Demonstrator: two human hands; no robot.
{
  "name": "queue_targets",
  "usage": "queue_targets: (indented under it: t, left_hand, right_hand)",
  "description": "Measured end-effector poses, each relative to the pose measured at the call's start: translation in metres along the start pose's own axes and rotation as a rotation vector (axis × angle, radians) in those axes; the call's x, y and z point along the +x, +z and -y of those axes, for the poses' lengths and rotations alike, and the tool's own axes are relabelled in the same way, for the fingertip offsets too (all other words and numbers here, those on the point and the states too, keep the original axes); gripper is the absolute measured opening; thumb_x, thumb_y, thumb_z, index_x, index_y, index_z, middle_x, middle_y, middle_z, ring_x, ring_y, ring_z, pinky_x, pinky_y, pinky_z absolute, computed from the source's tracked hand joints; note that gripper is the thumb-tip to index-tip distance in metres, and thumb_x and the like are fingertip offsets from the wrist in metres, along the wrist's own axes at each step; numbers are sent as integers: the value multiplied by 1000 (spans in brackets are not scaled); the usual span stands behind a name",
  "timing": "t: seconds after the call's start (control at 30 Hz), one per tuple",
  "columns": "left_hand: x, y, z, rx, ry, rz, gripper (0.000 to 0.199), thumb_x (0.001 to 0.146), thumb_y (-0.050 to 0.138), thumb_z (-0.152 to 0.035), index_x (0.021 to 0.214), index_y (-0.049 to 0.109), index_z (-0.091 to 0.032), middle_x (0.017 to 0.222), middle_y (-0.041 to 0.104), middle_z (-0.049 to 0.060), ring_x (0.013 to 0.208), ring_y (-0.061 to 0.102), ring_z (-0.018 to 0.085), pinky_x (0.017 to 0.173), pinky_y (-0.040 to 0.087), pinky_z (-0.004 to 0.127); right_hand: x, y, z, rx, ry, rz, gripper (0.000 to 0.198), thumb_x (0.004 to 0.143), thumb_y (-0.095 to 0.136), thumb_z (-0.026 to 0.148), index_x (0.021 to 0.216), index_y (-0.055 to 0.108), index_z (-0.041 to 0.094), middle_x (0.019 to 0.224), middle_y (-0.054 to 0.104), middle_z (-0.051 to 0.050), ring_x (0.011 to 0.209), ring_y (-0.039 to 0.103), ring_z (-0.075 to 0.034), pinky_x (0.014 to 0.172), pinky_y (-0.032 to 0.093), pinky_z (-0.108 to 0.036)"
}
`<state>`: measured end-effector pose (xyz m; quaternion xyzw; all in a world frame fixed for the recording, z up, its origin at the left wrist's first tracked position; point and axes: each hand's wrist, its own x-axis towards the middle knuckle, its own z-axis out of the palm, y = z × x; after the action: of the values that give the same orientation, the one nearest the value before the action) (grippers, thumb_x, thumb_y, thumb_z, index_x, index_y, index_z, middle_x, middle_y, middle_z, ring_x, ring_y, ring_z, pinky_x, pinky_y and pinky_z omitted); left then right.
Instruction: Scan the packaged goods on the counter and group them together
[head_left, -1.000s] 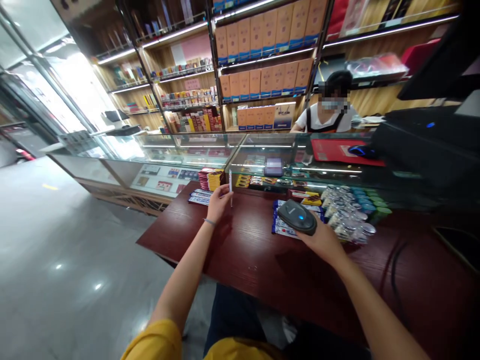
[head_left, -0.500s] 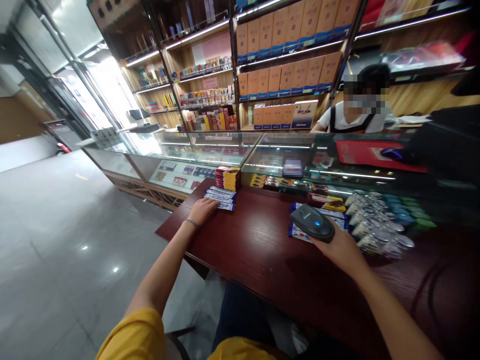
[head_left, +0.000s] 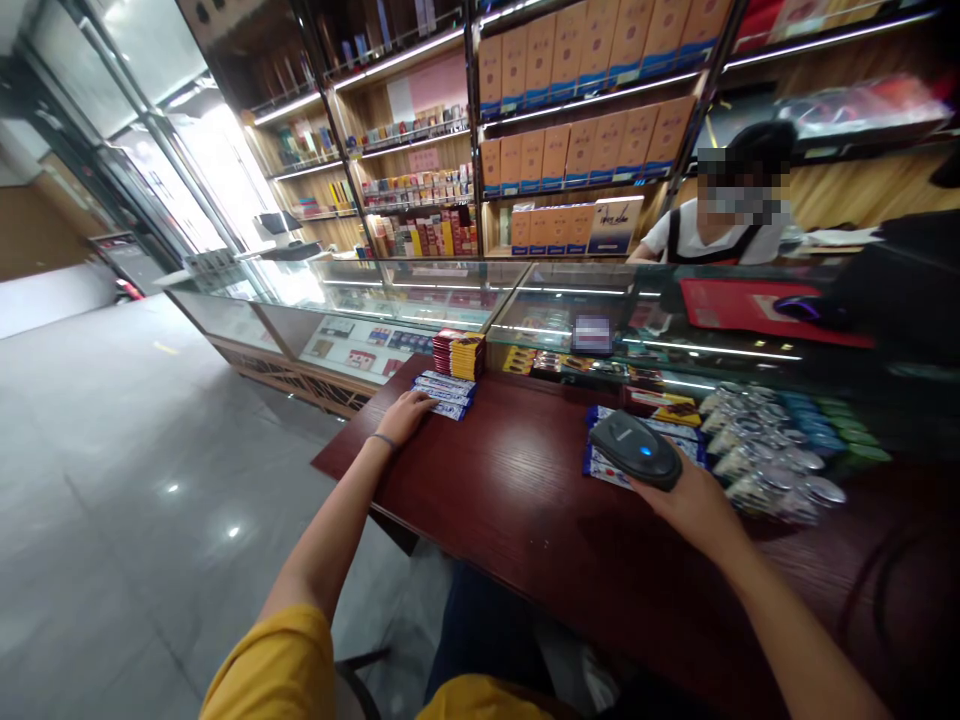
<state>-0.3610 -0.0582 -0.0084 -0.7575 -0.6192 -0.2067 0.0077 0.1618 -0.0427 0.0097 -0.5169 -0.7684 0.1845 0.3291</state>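
My left hand [head_left: 405,415] rests on the tabletop with its fingers stretched out over the near edge of several blue-and-white wrapped bars [head_left: 448,398] laid in a row. Just behind them stands a stack of red and yellow packets [head_left: 457,353]. A black barcode scanner [head_left: 636,447] with a lit blue light is gripped in my right hand [head_left: 694,500]. It is held above another group of blue-and-white bars [head_left: 606,468], partly hiding them. Red and yellow packets [head_left: 671,405] lie behind that group.
Clear-lidded cups [head_left: 765,460] in several rows stand right of the scanner, with blue and green ones [head_left: 847,430] beyond. The dark red table [head_left: 510,480] meets a glass display counter [head_left: 405,290]. A person [head_left: 724,225] is behind the counter, near a mouse [head_left: 810,310] on a red mat [head_left: 727,305].
The view has shifted slightly. My right hand still holds the barcode scanner over the bars, and my left hand stays at the left row with little visible movement.
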Motion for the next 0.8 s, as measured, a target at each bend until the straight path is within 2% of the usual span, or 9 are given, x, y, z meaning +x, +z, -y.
queue_targets:
  t: [0.3, 0.43, 0.53, 0.63, 0.8]
  left_hand:
    - [0, 4, 3, -15, -13, -28, 38, 98, 50, -17, 128, 72, -27, 125, 66, 9, 115, 59, 23, 109, 46, 39]
    - [2, 6, -7, -28, -21, -51, 37, 99, 50, -19, 129, 71, -25, 127, 65, 11, 118, 59, 25, 109, 46, 42]
    - [10, 11, -31, -107, -7, -98, 37, 99, 51, -21, 131, 69, -25, 128, 65, 12, 120, 60, 26, 110, 46, 43]
    - [26, 19, -67, -214, 23, -163, 36, 99, 53, -24, 131, 69, -25, 128, 66, 11, 120, 61, 26, 110, 47, 43]
    - [58, 36, -133, -408, 50, -265, 34, 98, 57, -29, 128, 70, -25, 124, 67, 12, 119, 61, 28, 110, 46, 45]
  right_hand:
    - [1, -1, 0, -15, 9, -32, 60, 78, 71, 55, 130, 61, 25, 101, 80, -10, 101, 75, -38, 78, 59, -43]
    - [1, -2, -3, -17, 42, -50, 63, 77, 71, 54, 133, 61, 25, 100, 80, -10, 94, 76, -38, 72, 59, -43]
    - [1, -5, -6, 1, 83, -84, 62, 78, 70, 53, 132, 61, 24, 99, 80, -11, 88, 77, -38, 71, 59, -44]
    - [2, -12, -9, 48, 110, -82, 61, 79, 69, 52, 132, 61, 22, 99, 79, -11, 87, 77, -36, 71, 59, -44]
    - [3, -27, -14, 116, 80, -145, 56, 78, 71, 47, 127, 64, 22, 104, 79, -10, 101, 75, -35, 81, 59, -45]
